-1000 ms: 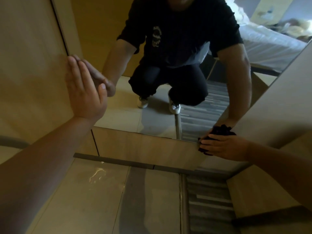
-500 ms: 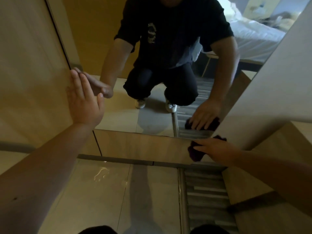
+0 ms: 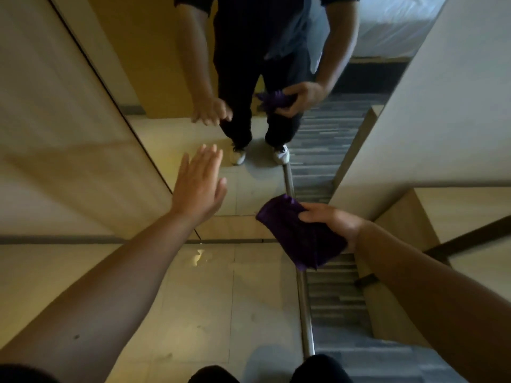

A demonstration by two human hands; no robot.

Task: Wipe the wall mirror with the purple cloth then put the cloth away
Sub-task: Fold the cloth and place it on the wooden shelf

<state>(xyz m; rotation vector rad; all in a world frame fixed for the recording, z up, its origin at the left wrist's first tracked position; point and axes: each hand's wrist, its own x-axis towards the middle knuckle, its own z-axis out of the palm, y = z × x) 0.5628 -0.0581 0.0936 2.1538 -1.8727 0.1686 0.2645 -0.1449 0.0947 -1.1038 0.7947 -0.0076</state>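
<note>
The right hand [image 3: 331, 222] grips the purple cloth [image 3: 298, 233], its length slanting down-right before the wall mirror [image 3: 171, 111]; the left hand [image 3: 197, 186] is spread flat.

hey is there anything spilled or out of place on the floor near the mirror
Yes. A small glossy patch lies on the floor tile just below the mirror, near its base strip. It catches the light like a wet spot or smear, though I cannot tell which. The purple cloth is in the right hand, off the floor.
</note>
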